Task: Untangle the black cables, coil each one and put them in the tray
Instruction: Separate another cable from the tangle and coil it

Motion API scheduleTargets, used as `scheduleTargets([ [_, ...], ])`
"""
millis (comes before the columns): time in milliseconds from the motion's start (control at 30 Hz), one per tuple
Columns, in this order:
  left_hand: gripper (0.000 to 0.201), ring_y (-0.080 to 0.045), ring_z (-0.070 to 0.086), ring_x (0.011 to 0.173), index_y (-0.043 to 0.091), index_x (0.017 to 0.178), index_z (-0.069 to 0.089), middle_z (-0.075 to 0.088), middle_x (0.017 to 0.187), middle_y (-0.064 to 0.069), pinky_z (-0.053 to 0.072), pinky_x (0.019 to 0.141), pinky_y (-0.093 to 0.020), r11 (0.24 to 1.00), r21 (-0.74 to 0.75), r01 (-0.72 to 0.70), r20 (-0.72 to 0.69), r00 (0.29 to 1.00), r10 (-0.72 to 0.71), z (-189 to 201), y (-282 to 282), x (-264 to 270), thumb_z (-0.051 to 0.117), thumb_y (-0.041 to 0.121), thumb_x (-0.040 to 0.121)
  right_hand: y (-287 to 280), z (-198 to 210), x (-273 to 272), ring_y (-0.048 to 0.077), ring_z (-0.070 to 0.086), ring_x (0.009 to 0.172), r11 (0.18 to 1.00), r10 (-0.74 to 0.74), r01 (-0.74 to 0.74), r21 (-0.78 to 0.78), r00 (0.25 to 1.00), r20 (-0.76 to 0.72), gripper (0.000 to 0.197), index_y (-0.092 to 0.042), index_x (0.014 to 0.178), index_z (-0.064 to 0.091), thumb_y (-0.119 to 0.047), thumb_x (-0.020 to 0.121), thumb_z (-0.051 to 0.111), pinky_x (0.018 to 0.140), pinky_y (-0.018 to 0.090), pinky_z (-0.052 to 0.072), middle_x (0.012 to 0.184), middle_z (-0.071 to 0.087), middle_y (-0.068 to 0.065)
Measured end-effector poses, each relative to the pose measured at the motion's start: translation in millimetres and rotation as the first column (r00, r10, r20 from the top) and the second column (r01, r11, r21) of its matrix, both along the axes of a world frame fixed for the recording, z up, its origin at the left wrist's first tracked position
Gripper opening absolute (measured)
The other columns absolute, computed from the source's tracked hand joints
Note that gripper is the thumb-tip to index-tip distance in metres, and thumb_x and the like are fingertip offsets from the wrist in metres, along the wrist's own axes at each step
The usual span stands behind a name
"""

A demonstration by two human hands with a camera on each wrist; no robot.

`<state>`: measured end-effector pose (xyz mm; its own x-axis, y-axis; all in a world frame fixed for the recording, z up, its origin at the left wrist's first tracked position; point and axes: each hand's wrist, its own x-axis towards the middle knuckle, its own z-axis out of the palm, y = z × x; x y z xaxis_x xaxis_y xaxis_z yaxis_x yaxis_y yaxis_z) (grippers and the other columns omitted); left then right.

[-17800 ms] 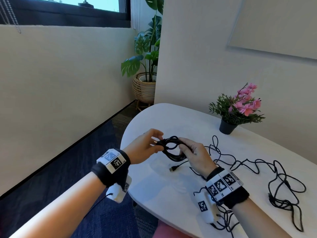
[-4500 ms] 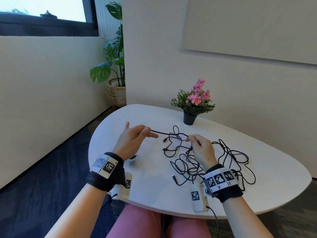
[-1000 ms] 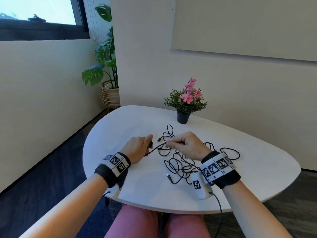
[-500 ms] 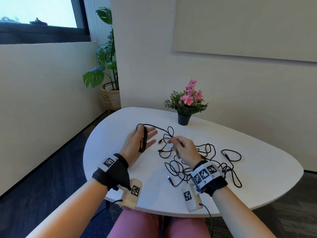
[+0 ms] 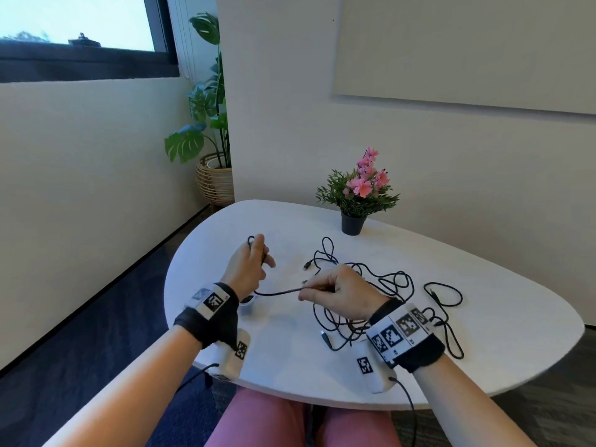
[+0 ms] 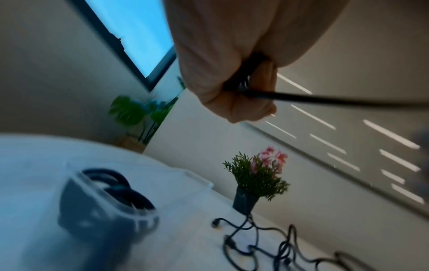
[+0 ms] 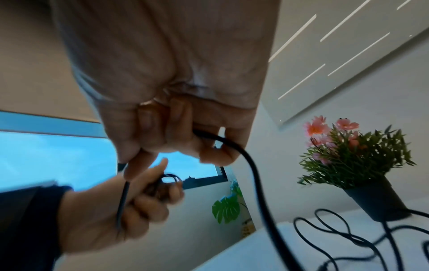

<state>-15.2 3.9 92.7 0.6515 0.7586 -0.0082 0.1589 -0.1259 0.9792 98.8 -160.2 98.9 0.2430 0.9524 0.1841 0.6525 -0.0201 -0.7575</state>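
Cable [image 5: 277, 292] runs taut between the 2 hands above the table [image 5: 483, 301]: left hand [image 5: 246, 267] clenches its small coil, right hand [image 5: 338, 293] pinches the strand, the loose tangle [image 5: 380, 285] trailing rightward behind it.

The right hand [image 7: 176, 117] pinches a black cable [image 7: 253, 176] running to the left hand [image 7: 120, 209].

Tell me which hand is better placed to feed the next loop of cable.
Right, probably. The right hand pinches the cable on the tangle's side; the left hand already grips the started coil.
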Motion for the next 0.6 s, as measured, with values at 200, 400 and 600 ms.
scheduleTargets([
  [200,0.058,-0.011,0.046,0.042,0.004,0.107,0.052,0.067,0.06,-0.001,0.036,0.045,-0.016,0.934,0.18,0.309,-0.228,0.937,-0.266,-4,-25,-4,0.013,0.046,0.101,8,16,5,0.001,0.061,0.07,0.977,-0.088,0.075,0.2,0.995,0.054,0.01,-0.01,0.087,0.076,-0.017,0.082,0.071,0.068,0.013,0.046,0.073,0.067,-0.013],
  [400,0.041,-0.007,0.042,0.046,0.008,0.082,0.062,0.055,0.058,0.003,0.034,0.046,-0.018,0.822,0.132,0.555,-0.197,0.827,-0.527,2,-32,-8,0.048,0.045,0.092,14,11,18,0.019,0.064,0.07,0.928,-0.207,0.235,0.288,0.97,-0.127,0.009,-0.009,0.079,0.076,-0.016,0.075,0.077,0.067,0.026,0.051,0.076,0.072,0.008],
  [600,0.029,-0.011,0.062,0.072,0.009,0.084,0.058,0.059,0.066,0.001,0.05,0.076,-0.029,0.885,-0.025,0.465,0.142,0.878,-0.457,5,-25,-13,0.038,0.022,0.101,14,6,16,0.004,0.046,0.044,0.929,-0.222,0.311,0.199,0.901,-0.372,0.007,-0.013,0.08,0.067,-0.018,0.085,0.067,0.049,0.015,0.038,0.05,0.056,-0.011],
])
